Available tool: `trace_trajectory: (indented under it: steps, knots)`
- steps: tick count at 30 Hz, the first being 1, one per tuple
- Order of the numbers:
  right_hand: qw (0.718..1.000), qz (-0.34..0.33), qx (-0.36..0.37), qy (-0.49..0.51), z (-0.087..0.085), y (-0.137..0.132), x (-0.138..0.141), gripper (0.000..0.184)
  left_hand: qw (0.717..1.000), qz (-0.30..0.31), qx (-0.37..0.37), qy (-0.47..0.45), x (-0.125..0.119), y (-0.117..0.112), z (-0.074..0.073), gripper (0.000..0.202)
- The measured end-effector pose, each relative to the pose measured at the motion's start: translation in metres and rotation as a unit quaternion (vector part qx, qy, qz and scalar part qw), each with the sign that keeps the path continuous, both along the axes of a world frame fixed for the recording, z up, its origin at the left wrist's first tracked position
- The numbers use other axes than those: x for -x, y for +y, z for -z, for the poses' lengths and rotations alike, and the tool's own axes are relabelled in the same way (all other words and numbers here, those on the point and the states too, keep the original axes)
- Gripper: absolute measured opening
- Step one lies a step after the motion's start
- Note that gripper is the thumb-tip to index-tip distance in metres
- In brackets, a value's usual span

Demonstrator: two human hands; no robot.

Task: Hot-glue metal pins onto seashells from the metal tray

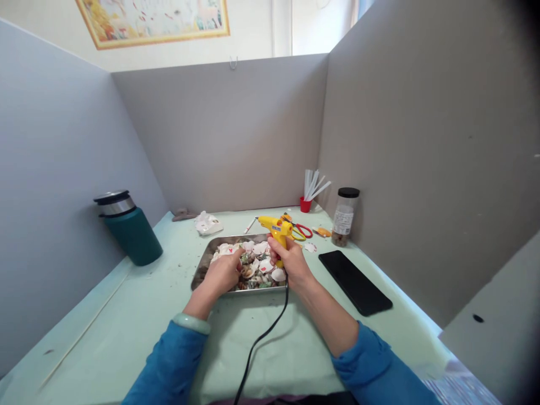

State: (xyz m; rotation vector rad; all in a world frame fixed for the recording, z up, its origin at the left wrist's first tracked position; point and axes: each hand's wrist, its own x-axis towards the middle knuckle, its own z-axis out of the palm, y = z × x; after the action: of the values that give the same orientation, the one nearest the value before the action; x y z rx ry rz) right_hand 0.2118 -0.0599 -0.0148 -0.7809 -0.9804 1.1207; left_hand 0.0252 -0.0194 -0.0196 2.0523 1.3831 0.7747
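My right hand (pixel 291 261) is wrapped round the handle of a yellow hot glue gun (pixel 276 225). Its nozzle points left above the back of a metal tray (pixel 253 291), and a black cord (pixel 264 337) runs from its handle toward me. Seashells (pixel 251 270) fill the tray, pale flat ones among darker, greenish pieces; a few carry red marks. Over the tray's left part, my left hand (pixel 223 273) reaches in with fingers curled and thumb near the index finger. Whatever sits between those fingertips is hidden or too small to make out.
A green bottle (pixel 133 236) leans at the left. Crumpled white packaging (pixel 208 223) lies behind the tray. At right are scissors (pixel 301 230), a red cup (pixel 305 205) of glue sticks, a black-lidded jar (pixel 343 219) and a black phone (pixel 355 282). Grey partitions surround the table.
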Motion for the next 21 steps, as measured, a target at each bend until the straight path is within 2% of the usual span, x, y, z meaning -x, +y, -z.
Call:
trace_trajectory:
  steps: [4,7,9,14,18,21]
  knots:
    - [1.000,0.001,-0.001,-0.013,0.000,-0.001,0.000,0.017,0.996,-0.004,0.039,-0.076,-0.001,0.001,0.000,0.023]
    - [1.000,0.001,-0.004,-0.029,-0.001,-0.002,0.000,0.016,0.982,-0.002,0.069,-0.178,0.001,-0.003,-0.010,0.039]
    - [0.999,0.004,-0.007,-0.043,-0.002,-0.003,0.002,0.015,0.960,0.007,0.098,-0.260,0.000,-0.009,-0.017,0.048]
    - [0.996,0.013,-0.013,-0.085,0.000,-0.005,0.009,0.014,0.885,0.033,0.176,-0.429,-0.009,-0.024,-0.022,0.047]
    - [0.992,0.003,-0.030,-0.119,0.005,-0.004,0.013,0.019,0.833,0.016,0.201,-0.516,-0.017,-0.027,-0.018,0.043]
    - [0.989,0.000,-0.043,-0.145,0.009,-0.002,0.014,0.019,0.809,0.012,0.203,-0.552,-0.022,-0.029,-0.016,0.043]
